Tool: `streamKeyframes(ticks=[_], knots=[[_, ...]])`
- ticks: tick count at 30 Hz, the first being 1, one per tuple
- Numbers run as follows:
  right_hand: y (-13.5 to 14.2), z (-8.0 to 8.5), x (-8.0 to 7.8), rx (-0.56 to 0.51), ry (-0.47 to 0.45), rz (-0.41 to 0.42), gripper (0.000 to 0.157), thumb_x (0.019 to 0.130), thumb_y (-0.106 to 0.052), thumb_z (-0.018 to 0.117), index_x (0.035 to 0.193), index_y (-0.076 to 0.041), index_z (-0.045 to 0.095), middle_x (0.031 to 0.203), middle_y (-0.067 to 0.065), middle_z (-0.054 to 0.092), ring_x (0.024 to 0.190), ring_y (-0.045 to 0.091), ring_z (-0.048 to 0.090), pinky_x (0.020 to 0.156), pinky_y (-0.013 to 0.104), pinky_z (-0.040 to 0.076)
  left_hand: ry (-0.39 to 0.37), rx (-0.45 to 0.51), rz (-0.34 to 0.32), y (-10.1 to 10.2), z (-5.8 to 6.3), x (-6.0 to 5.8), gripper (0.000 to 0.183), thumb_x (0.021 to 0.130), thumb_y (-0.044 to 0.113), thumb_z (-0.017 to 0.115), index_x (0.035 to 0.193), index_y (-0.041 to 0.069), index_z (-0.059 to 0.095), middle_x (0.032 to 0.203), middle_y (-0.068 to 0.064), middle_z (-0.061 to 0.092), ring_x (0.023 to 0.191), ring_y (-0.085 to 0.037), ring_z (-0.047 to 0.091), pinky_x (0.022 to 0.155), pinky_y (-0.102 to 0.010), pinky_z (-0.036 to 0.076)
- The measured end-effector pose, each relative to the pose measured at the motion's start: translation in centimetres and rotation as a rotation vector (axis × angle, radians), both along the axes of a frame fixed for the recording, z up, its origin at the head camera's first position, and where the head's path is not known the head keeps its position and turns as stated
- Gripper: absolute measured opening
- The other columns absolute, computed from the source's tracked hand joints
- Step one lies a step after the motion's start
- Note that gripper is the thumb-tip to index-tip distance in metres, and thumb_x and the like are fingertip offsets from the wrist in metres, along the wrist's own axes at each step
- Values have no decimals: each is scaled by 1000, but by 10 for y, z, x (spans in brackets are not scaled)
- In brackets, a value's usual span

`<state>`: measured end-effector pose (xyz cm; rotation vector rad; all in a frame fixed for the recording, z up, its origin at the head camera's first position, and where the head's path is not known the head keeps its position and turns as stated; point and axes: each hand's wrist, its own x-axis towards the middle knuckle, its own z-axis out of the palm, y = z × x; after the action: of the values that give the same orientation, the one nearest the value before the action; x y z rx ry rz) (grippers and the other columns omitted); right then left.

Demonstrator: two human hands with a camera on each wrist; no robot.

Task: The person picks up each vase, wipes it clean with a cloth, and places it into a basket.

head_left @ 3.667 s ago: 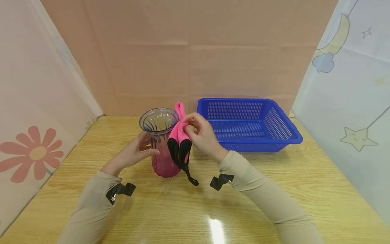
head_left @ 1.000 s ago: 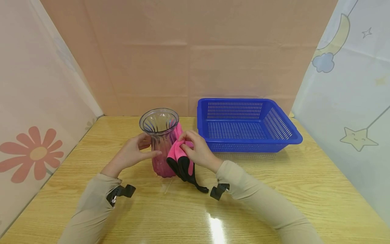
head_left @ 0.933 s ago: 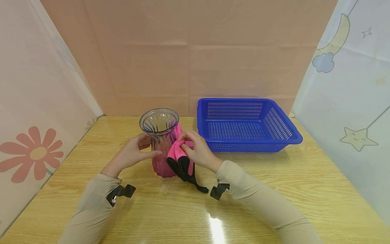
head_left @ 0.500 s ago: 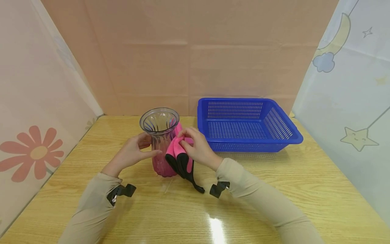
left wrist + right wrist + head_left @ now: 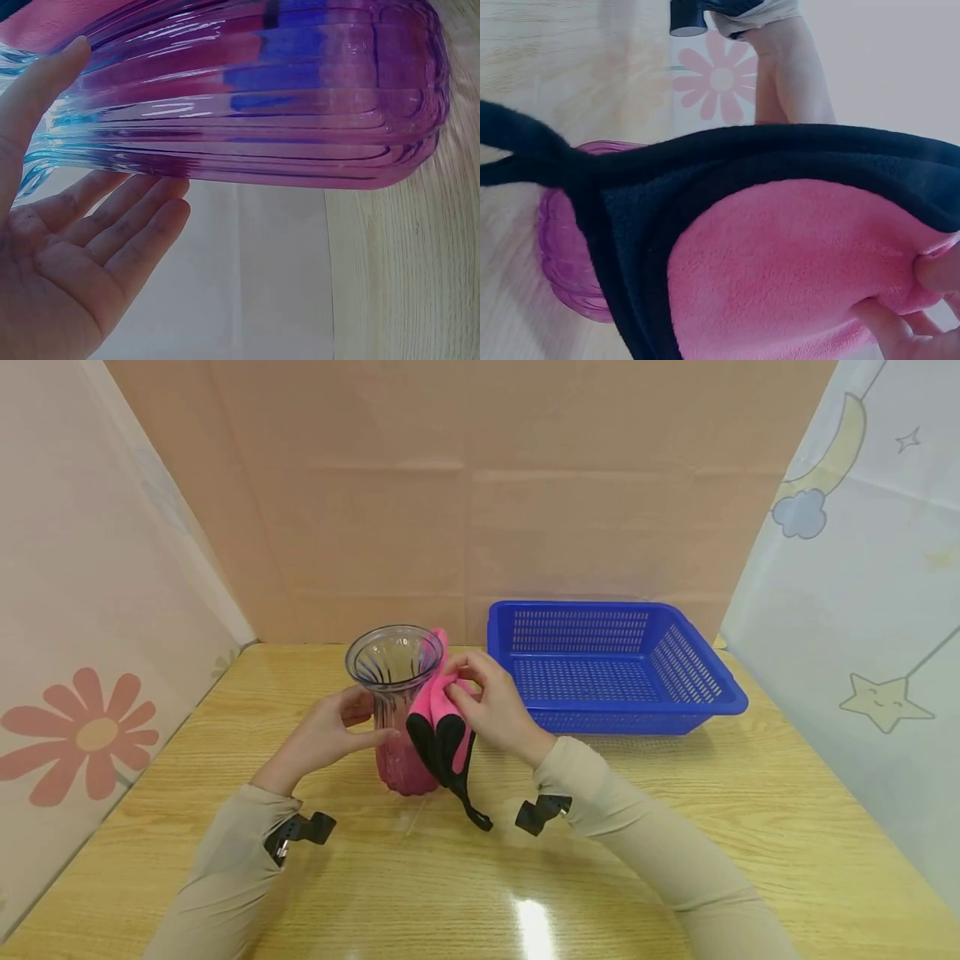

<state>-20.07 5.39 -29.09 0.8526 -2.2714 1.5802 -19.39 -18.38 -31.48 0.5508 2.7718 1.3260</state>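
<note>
A ribbed glass vase [image 5: 393, 714], clear at its flared rim and pink-purple toward the base, stands upright on the table. My left hand [image 5: 321, 735] steadies it from the left, thumb across the front and fingers along the far side; in the left wrist view, the fingertips [image 5: 171, 196] meet the ribbed glass. My right hand [image 5: 495, 700] pinches a bunched pink cleaning cloth [image 5: 429, 697] with black edging against the vase's right side. Its black hanging loop [image 5: 478, 817] dangles near the tabletop. In the right wrist view, the cloth [image 5: 780, 255] hides much of the vase.
A blue perforated plastic basket [image 5: 615, 706] stands just right and behind the right hand. The wooden table [image 5: 420, 893] is bordered by an orange backdrop and patterned side sheets. Black straps with small devices sit on both wrists.
The right hand and cloth went down the vase's side between the oldest frame and one second ago, then rose again toward the rim. The left hand and vase have stayed in place.
</note>
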Motion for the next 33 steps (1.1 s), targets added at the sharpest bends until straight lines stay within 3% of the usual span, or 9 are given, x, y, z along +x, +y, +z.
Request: streamKeyframes(ticks=[8,11,19,33], knots=[[6,6,-2,-106,-21,20,14,85,10,52,98,6,53,104,19,53,99,30,61,73,18,56,-4,-2,0,0,1,0,53,79,25,74,119,-3,53,118,-21,61,116,-37,57,102,-49,46],[6,5,-2,-119,-25,29,15,85,10,52,99,7,53,104,20,52,99,30,61,73,16,56,-8,2,0,0,1,1,53,79,25,74,119,-3,53,118,-22,61,116,-37,56,102,-49,45],[-1,-6,-1,-63,-6,31,12,84,9,55,95,5,54,106,20,52,103,32,61,82,35,59,-8,8,0,1,0,0,51,79,23,74,117,-4,54,117,-22,61,116,-38,56,102,-48,46],[-2,-17,-1,116,136,4,8,82,5,60,88,-1,58,95,15,59,95,26,58,85,42,56,-11,17,0,0,-1,0,54,80,23,74,121,-5,53,120,-23,60,117,-38,56,102,-48,45]])
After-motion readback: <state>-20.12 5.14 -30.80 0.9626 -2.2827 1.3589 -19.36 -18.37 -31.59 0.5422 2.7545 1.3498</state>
